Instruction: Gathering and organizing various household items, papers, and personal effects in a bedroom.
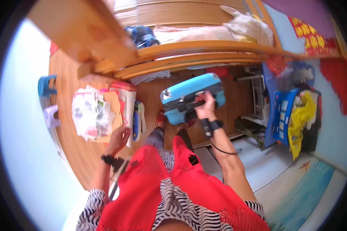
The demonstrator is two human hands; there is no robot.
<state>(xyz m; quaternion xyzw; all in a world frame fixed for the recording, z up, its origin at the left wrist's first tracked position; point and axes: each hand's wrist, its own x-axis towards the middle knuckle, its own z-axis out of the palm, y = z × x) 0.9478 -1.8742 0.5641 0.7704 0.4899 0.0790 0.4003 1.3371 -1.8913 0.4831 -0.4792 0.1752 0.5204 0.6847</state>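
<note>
A small light-blue hard-shell case [192, 85] with a dark middle band and silver corner caps hangs tilted above the wooden floor. My right hand [205, 106] grips it by its black handle. My left hand [120, 140] is off to the left with fingers loosely curled and nothing seen in it. Nearest to that hand are a pile of papers and clear plastic [92, 112] and a row of upright books [137, 121]. Both wrists wear black straps. My feet in red shoes are partly hidden below the case.
A wooden bunk bed rail [202, 49] crosses ahead, with bedding [190, 34] behind it. On the left wall side stand a blue stool [47, 85] and a purple stool [52, 116]. At right, a blue box [284, 115] with a yellow bag [302, 121] stands by a white metal frame [257, 95].
</note>
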